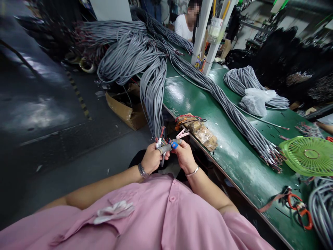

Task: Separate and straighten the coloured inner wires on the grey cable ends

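My left hand (151, 159) is closed around a grey, rod-like piece (165, 149) that looks taped. My right hand (185, 157) pinches the same piece at its other end; a blue cover (174, 144) sits on one of its fingers. Thin coloured wires fan out between the two hands. Beside my left fingers stands a cable end (159, 141) with a white band and red and dark wires. A bundle of grey cables (154, 93) hangs over the table edge down to my hands. Just past my right hand is a pink clip (182, 134).
On the green table (179, 95) lie a wooden block (201, 133), a long cable bundle (221, 95), coiled cables (243, 78), a plastic bag (256, 100), a green fan (309, 155) and orange-handled scissors (299, 208). A cardboard box (122, 109) stands below. Another person (183, 26) sits behind.
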### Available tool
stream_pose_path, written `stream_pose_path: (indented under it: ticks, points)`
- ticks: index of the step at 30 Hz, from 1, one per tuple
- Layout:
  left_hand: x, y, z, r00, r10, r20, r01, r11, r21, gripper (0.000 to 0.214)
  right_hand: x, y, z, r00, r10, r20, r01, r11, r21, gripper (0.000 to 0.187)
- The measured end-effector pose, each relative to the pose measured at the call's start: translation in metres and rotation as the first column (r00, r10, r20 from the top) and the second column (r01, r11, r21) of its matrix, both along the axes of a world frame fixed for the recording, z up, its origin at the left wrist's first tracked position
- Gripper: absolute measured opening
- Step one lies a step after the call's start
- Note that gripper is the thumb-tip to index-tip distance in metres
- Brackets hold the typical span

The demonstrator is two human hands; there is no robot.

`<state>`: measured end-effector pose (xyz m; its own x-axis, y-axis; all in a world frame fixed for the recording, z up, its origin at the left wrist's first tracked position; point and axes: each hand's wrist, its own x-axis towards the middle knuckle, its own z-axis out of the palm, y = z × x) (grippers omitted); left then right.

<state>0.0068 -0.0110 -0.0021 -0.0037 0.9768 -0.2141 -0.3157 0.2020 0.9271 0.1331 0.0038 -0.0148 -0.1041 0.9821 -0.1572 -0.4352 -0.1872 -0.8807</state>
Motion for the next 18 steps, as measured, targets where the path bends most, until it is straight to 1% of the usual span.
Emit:
stream_pose_path:
  ticks: [4, 9, 13, 16, 18]
  points:
    - [0.0, 0.001, 0.0, 0.998, 0.052, 0.032, -0.051, 0.998, -0.029, 0.02, -0.002, -0.003, -0.002, 0.998, -0.063, 0.0, 0.063, 0.998, -0.01, 0.02]
    - [0.0, 0.004, -0.006, 0.994, 0.101, 0.035, -0.1, 0.994, -0.041, 0.023, -0.004, -0.004, -0.005, 0.995, -0.102, 0.009, 0.103, 0.994, -0.03, 0.02]
    - [0.0, 0.006, -0.005, 0.995, 0.1, 0.019, -0.099, 0.995, -0.032, 0.023, -0.004, -0.003, -0.005, 0.996, -0.086, 0.0, 0.086, 0.996, -0.037, 0.021]
    - [0.0, 0.008, 0.001, 0.994, 0.104, 0.022, -0.103, 0.994, -0.03, 0.022, -0.003, -0.003, -0.005, 0.995, -0.041, -0.088, 0.036, 0.998, -0.056, 0.023]
    - [-0.001, 0.008, 0.006, 0.993, 0.11, 0.034, -0.109, 0.993, -0.033, 0.022, 0.001, -0.001, -0.006, 0.987, -0.038, -0.156, 0.026, 0.997, -0.078, 0.027]
